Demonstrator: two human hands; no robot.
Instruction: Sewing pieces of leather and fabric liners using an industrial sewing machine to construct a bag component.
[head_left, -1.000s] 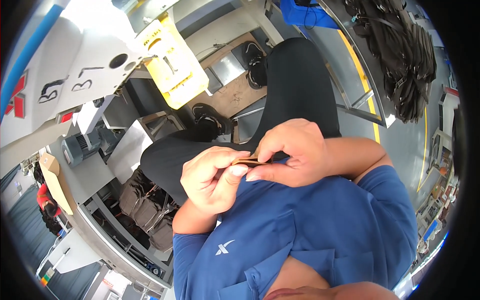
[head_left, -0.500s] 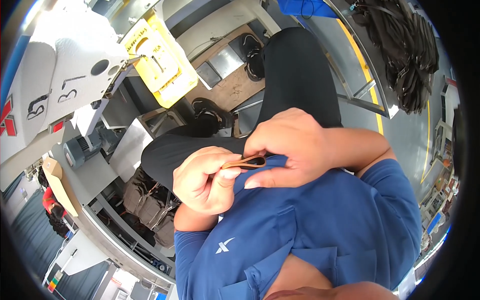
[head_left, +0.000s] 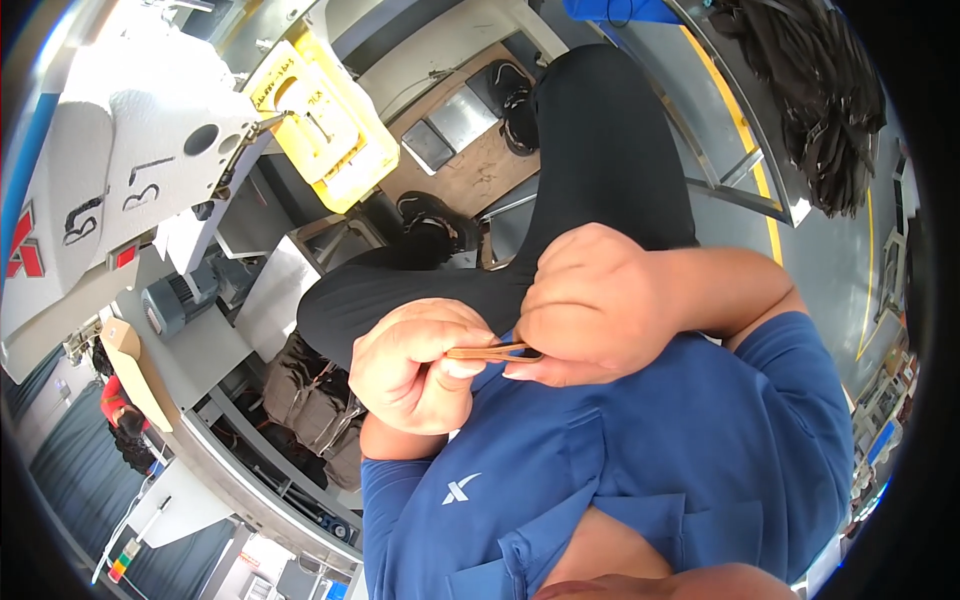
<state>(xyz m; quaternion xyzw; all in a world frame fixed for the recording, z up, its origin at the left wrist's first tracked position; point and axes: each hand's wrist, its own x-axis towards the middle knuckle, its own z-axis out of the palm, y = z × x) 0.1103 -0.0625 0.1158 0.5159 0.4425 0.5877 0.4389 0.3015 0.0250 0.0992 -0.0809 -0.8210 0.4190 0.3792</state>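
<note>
A narrow brown strip (head_left: 492, 353), doubled over into a flattened loop, spans the gap between my two hands in front of my blue shirt. My left hand (head_left: 412, 365) is closed, pinching the two layers at the strip's left end between thumb and fingers. At the folded right end, my right hand (head_left: 598, 310) has its fingers curled in and its thumb under the loop, gripping it. The right fingertips are partly hidden behind the hand. What the strip is made of is hard to tell.
A white sewing machine (head_left: 150, 170) stands at the upper left, beside a yellow plastic tray (head_left: 385, 150). Below is a foot pedal (head_left: 462, 122) on a wooden board. Black strap-like material (head_left: 800, 100) hangs over a table at the upper right. A person in red (head_left: 118, 400) is at far left.
My right hand has closed its fingers and thumb on the looped end, where the thumb stood apart before. The loop is now flatter. The whole view has shifted slightly.
</note>
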